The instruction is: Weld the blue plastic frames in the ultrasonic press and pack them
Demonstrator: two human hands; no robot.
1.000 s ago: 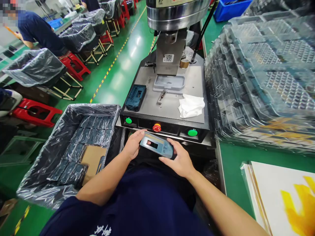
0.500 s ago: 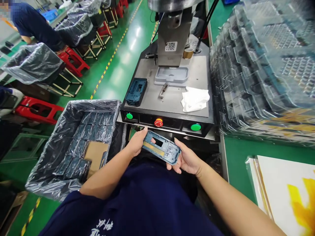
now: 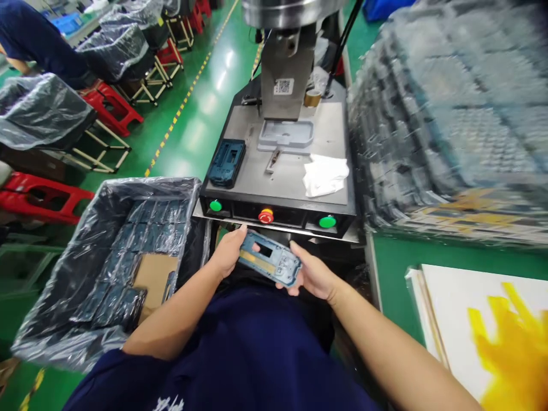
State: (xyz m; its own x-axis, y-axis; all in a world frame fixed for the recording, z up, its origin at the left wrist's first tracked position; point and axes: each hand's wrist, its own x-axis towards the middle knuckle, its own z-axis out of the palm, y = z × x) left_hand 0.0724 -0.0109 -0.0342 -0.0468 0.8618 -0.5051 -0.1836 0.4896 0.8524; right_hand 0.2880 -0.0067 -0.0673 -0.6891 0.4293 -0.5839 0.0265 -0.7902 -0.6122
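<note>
Blue-grey casing (image 3: 279,269), held in the space between the person's body and the front edge of the press (image 3: 295,218), slanting, its left end farther from the body! Left hand (image 3: 229,251): grip closed over that left end, a fingertip peeping through the casing's window. Right hand (image 3: 314,274): grip cradling the other end, thumb at the far corner, fingertips poking out past the near edge. Just beyond, two green buttons (image 3: 327,222) flank a red button (image 3: 266,215). Up on the metal surface (image 3: 285,185), a casing stack (image 3: 228,162) hugs the left edge, a white cloth (image 3: 326,174) sits toward the right, and between them a gap holding a small bracket (image 3: 273,161) leads to the grey fixture (image 3: 286,137). Tighter sideways: lined bin (image 3: 148,184) beside the left forearm, clear trays (image 3: 428,137) stacked close by the press's right side.
</note>
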